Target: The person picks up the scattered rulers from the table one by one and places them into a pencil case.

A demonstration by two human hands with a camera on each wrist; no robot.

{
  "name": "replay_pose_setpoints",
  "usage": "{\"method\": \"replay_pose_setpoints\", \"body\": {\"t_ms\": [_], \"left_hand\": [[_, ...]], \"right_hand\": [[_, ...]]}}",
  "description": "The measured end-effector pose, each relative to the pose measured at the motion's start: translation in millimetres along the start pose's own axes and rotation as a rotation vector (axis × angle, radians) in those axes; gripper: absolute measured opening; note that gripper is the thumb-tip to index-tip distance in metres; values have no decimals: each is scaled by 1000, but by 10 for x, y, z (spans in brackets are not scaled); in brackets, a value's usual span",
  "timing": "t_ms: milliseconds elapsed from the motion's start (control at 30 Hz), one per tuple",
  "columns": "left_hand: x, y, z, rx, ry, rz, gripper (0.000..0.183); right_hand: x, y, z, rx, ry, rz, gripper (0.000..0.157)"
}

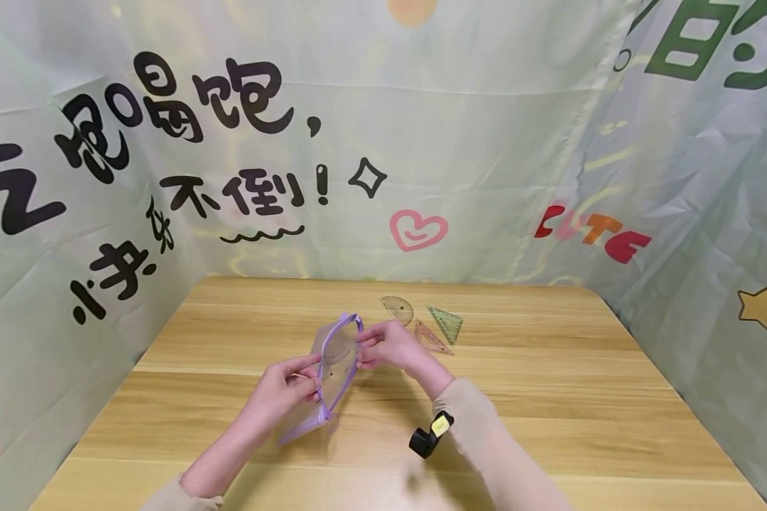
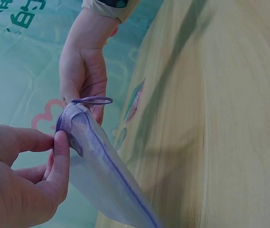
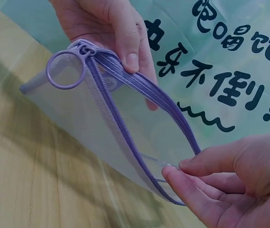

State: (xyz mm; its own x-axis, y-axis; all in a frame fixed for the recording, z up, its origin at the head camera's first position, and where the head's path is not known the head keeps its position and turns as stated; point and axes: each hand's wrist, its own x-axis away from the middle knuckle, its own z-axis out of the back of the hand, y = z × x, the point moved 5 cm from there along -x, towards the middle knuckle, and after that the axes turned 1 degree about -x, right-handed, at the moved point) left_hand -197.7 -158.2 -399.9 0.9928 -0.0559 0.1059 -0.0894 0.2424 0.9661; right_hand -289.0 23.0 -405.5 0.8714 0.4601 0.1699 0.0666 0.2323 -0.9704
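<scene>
Purple-trimmed pouch [image 3: 101, 114] over wood-grain table [image 1: 581, 397], printed cloth [image 1: 486, 142] on three sides
Left hand [image 1: 284, 383] pinches rim; right hand [image 1: 390, 345] pinches clear piece [image 3: 159, 161] at mouth

A curtained-off nook: printed cloth [image 1: 486, 142] surrounds a wooden table [image 1: 562, 397].

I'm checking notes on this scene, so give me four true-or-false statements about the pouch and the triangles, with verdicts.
1. The left hand pinches the edge of the pouch. True.
2. The pouch is zipped fully closed. False: its mouth gapes open.
3. The green triangle lies inside the pouch. False: it lies on the table.
4. A ring is attached to the pouch's zipper. True.
</scene>
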Motion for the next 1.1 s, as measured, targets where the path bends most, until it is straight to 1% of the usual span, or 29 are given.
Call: {"method": "replay_pose_setpoints", "body": {"t_ms": [267,467,700,933,1100], "left_hand": [[17,13,-5,5,-10,-7,51],[38,32,-9,8,-11,-13,52],[27,22,-15,16,7,10,51],[40,37,-10,10,3,7,51],[45,32,-13,9,-1,2,51]], "right_hand": [[-16,-8,-73,10,0,-7,38],[-26,-16,-119,27,-11,10,36],[-14,-40,-132,45,7,6,34],[-9,-47,-137,28,25,-5,35],[-19,-8,-150,9,21,-2,35]]}}
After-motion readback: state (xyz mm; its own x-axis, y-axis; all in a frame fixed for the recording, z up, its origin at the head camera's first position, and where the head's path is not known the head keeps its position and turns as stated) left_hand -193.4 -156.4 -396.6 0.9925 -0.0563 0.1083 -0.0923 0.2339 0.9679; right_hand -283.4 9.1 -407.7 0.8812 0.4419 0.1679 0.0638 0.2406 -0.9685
